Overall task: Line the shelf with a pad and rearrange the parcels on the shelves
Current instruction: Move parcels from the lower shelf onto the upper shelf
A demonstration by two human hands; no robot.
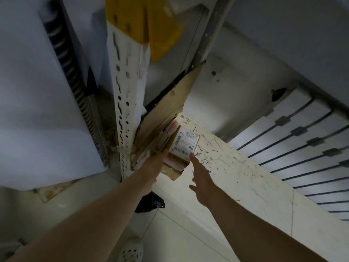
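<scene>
A small cardboard parcel (186, 141) with a white shipping label lies on top of other brown parcels (174, 166) at the left end of a scratched cream shelf (245, 174). A sheet of brown cardboard (170, 110) leans tilted beside the perforated white upright post (123, 95). My left hand (153, 167) reaches against the left side of the parcel stack, its fingers partly hidden. My right hand (202, 178) hovers with fingers apart, the index fingertip touching the labelled parcel's near corner.
A yellow bag (162, 33) hangs on a higher shelf. A large white appliance (37, 91) stands at the left. A black plastic bag (151, 202) lies on the tiled floor below, near a white perforated shoe (131, 251). A slatted white panel (302, 148) lies at the right.
</scene>
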